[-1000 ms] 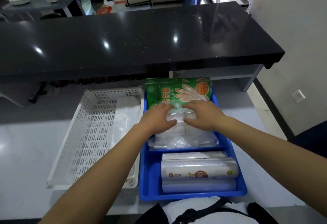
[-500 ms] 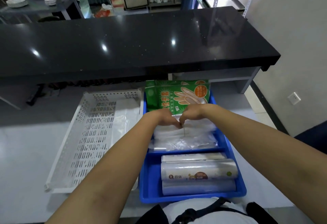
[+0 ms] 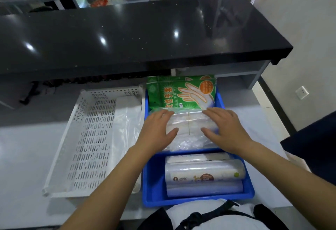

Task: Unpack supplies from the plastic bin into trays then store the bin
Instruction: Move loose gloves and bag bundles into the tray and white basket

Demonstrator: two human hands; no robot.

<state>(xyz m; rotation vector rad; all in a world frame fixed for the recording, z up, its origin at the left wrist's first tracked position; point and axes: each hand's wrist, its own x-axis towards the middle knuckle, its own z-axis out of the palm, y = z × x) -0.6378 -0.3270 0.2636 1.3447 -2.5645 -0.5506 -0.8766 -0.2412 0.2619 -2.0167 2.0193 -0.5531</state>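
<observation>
Near edge of the bin: the rectangular blue plastic bin (image 3: 154, 180) is sitting at the near edge of the pale counter (image 3: 23, 157), and a clear roll of plastic film with a printed label (image 3: 204, 173) is lying crosswise at its near end, with a flat white pack (image 3: 198, 157) just behind it.
Middle of the bin: a soft stack of clear plastic bags (image 3: 189, 130) is lying between the rolls and the far end.
Left hand: the left hand (image 3: 156, 130) is resting flat on the left part of the stack, fingers spread and straight, pinching nothing.
Right hand: the right hand (image 3: 225, 130) is lying flat on the right part, fingers spread, thumb reaching inward.
What has changed: half a second ago both hands were bunched together with fingers curled at the middle of the stack; now they are apart and flattened over it.
Meaning for the task: by my judgement the person is squaring or smoothing the stack, not lifting it, so nothing here is leaving the bin yet.
Far end of the bin: a green printed packet of disposable gloves (image 3: 181, 91) is leaning at the far wall.
Left of the bin: a white perforated plastic tray (image 3: 91, 139) is sitting just beside the bin, with a thin clear sheet (image 3: 125, 130) along its right side.
Beyond: a black glossy countertop (image 3: 127, 35) is overhanging the far edge.
</observation>
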